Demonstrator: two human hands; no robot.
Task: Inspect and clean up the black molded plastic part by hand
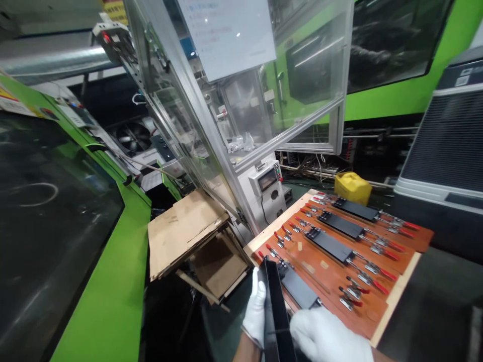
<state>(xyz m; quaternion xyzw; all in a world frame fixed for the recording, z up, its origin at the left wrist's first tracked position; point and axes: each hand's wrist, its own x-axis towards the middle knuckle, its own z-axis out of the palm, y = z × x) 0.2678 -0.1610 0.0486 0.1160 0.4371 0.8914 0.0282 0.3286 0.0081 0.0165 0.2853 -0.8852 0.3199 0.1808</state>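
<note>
Down at the near left corner of the wooden jig board (392, 296), both gloved hands grip a long black plastic part (274, 306) on edge: left hand (255, 309) wrapped around its side, right hand (328, 337) closed on its near end, beside clamped black plates (334, 245).

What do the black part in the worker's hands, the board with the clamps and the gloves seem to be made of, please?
Black part: probably moulded plastic, smooth with a slight sheen.
Board: looks like wood, reddish-brown top with pale edges.
Gloves, left hand, right hand: white knitted fabric, apparently.
</note>
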